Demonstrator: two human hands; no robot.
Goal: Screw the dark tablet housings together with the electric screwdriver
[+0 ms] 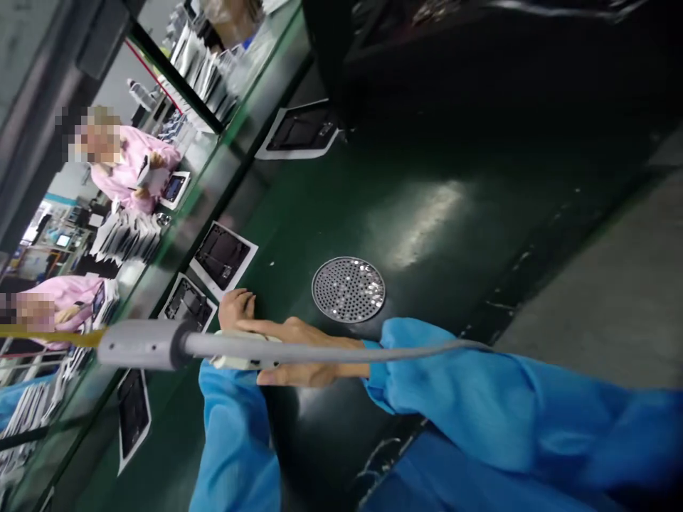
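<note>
My right hand (306, 345) reaches in from the right in a blue sleeve, its thumb and fingers around a pale cream-coloured object (269, 361) by my left wrist. The object's kind is unclear, since a grey cable (320, 353) with a thick cylinder (144, 345) crosses in front of it. Just beyond, my left hand (237, 309) has its fingers curled, and whatever they may enclose is hidden. Close to those fingers lies a dark flat panel on a white sheet (224, 259). A similar panel (186, 304) lies beside it, nearer the cable.
On the green bench (341, 206) lies a round perforated metal disc (348, 289) with small shiny spots. More dark panels lie on the far side (302, 131) and lower left (133, 412). Across a rail, two people in pink (133, 160) sit by stacked sheets (128, 235).
</note>
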